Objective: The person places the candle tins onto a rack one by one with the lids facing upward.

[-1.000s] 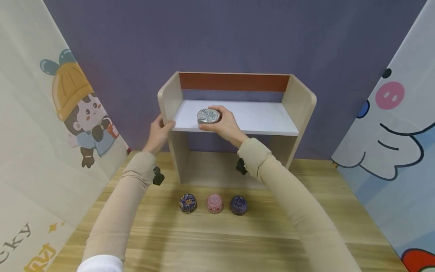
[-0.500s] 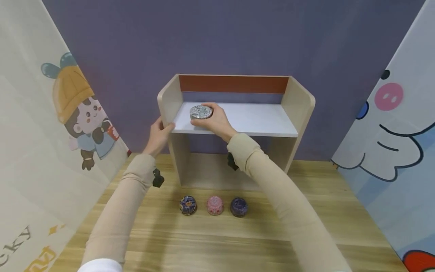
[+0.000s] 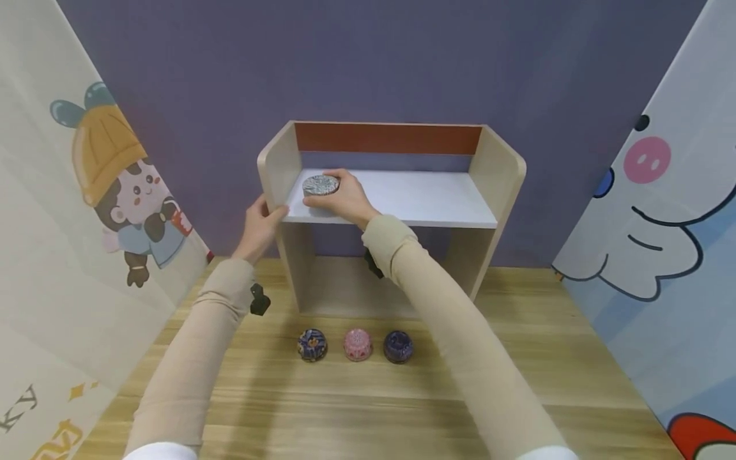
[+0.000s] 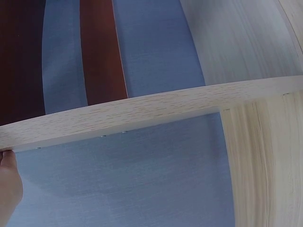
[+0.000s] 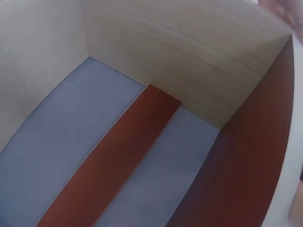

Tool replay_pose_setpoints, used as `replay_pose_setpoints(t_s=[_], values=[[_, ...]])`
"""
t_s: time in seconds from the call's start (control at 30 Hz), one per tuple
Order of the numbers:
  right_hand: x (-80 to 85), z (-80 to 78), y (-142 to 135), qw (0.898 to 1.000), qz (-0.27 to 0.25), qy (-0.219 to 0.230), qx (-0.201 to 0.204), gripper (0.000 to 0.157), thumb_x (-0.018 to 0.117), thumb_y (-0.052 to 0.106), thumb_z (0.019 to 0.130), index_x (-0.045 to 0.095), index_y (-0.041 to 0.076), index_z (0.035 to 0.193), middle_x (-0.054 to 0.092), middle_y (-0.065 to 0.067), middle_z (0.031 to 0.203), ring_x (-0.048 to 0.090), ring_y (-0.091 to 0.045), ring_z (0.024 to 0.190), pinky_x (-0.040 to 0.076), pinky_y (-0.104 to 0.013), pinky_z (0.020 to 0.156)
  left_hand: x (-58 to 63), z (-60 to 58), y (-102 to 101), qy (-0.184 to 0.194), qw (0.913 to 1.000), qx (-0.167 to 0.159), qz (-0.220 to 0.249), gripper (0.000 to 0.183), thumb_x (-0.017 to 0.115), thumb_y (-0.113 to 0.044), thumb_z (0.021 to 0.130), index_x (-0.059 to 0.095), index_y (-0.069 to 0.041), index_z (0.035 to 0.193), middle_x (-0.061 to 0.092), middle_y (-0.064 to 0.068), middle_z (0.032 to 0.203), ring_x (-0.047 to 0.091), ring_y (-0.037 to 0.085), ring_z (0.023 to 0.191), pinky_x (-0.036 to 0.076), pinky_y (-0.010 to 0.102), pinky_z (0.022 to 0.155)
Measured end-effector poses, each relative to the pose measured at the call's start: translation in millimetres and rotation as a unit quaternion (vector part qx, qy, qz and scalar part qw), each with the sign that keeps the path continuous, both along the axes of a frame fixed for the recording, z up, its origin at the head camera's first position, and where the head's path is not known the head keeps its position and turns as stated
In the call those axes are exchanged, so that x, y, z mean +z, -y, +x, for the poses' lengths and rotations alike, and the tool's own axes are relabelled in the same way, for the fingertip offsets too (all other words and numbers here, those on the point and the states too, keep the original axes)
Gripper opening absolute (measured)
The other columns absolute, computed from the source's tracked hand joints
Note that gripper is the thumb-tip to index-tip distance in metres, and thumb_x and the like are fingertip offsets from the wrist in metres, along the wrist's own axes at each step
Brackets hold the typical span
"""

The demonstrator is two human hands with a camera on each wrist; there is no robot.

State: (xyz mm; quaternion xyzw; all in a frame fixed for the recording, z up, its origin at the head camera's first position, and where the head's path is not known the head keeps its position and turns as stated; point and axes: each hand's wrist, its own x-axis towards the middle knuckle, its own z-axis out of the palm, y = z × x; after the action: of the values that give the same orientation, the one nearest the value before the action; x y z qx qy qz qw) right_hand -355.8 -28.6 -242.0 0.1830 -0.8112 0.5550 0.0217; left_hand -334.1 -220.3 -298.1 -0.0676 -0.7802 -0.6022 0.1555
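Note:
My right hand (image 3: 347,199) holds a round silver-patterned tin (image 3: 321,185) between thumb and fingers, at the left end of the white upper board (image 3: 425,195) of a small two-tier shelf. With my left hand (image 3: 260,228) I grip the shelf's left side panel (image 3: 278,167), thumb at the front edge by the board and fingers around the outside. In the left wrist view, part of my left hand (image 4: 8,187) shows against the panel edge (image 4: 156,109). The right wrist view looks into the lower compartment, with the tin out of sight.
On the wooden table (image 3: 345,409) before the shelf, a blue floral tin (image 3: 312,345), a pink tin (image 3: 358,345) and a dark purple tin (image 3: 398,347) stand in a row. A blue-grey backdrop (image 3: 391,57) hangs behind. Printed curtains flank both sides.
My right hand has carried the silver tin leftward along the upper board, toward the left side panel. The left hand keeps its grip there, and the three tins on the table stay put.

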Motion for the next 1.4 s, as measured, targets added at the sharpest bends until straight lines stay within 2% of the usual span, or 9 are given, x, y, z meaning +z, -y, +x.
replay_pose_setpoints(t_s=[0.3,0.47,0.6,0.7,0.87,1.17,1.4], values=[[-5.5,-4.2,7.2,0.999,0.029,0.016,-0.006,0.076,0.079,0.033,0.069,0.042,0.012,0.132,0.053,-0.004,0.113,0.053,-0.017,0.094,0.048,-0.026,0.078,-6.2,0.9,-1.0,0.01,0.9999,-0.007,-0.001,0.051,0.052,-0.019,0.09,0.038,-0.012,0.139,0.05,0.018,0.131,0.05,0.024,0.111,0.04,0.04,0.099],[-7.4,-6.3,8.8,0.999,0.037,0.014,-0.009,0.077,0.079,0.034,0.068,0.042,0.011,0.132,0.052,-0.005,0.116,0.053,-0.017,0.097,0.048,-0.026,0.081,3.3,14.2,-8.5,0.017,0.9998,-0.008,0.004,0.052,0.051,-0.014,0.089,0.037,-0.007,0.139,0.049,0.021,0.131,0.049,0.026,0.11,0.041,0.041,0.098],[-5.3,-7.8,10.0,0.999,0.047,0.011,-0.01,0.079,0.079,0.034,0.068,0.042,0.01,0.133,0.051,-0.005,0.12,0.052,-0.017,0.099,0.047,-0.027,0.085,3.2,11.6,-9.3,0.013,0.9999,-0.009,0.004,0.052,0.05,-0.015,0.09,0.036,-0.01,0.14,0.047,0.019,0.133,0.049,0.027,0.113,0.04,0.042,0.1],[-3.7,-9.1,11.0,0.998,0.055,0.01,-0.009,0.08,0.079,0.034,0.068,0.041,0.01,0.134,0.051,-0.005,0.123,0.051,-0.017,0.101,0.046,-0.028,0.088,-2.7,2.1,-5.3,0.006,1.0,-0.007,0.002,0.052,0.051,-0.018,0.091,0.036,-0.012,0.14,0.048,0.017,0.133,0.049,0.027,0.114,0.04,0.042,0.1],[-3.3,-9.8,12.7,0.998,0.067,0.006,-0.006,0.08,0.079,0.034,0.068,0.041,0.01,0.134,0.05,-0.005,0.127,0.05,-0.017,0.106,0.044,-0.029,0.093,-1.6,1.1,-4.0,0.001,1.0,-0.001,0.0,0.051,0.051,-0.018,0.091,0.037,-0.012,0.14,0.05,0.019,0.131,0.051,0.026,0.111,0.042,0.04,0.099],[-2.6,-10.8,14.4,0.996,0.085,-0.005,0.014,0.08,0.078,0.035,0.069,0.04,0.009,0.135,0.054,-0.006,0.119,0.054,-0.017,0.095,0.048,-0.028,0.083,-1.2,-0.2,-1.5,-0.009,0.9999,0.003,0.003,0.049,0.051,-0.017,0.09,0.04,-0.01,0.138,0.051,0.018,0.129,0.052,0.025,0.109,0.043,0.039,0.098],[-0.8,-11.8,16.4,0.994,0.109,-0.006,0.013,0.084,0.079,0.036,0.068,0.04,0.01,0.138,0.05,-0.006,0.131,0.051,-0.017,0.108,0.043,-0.03,0.095,-1.0,-2.0,-0.5,-0.012,0.9999,0.001,0.006,0.049,0.053,-0.016,0.089,0.041,-0.01,0.136,0.051,0.018,0.128,0.051,0.025,0.11,0.042,0.04,0.098]])
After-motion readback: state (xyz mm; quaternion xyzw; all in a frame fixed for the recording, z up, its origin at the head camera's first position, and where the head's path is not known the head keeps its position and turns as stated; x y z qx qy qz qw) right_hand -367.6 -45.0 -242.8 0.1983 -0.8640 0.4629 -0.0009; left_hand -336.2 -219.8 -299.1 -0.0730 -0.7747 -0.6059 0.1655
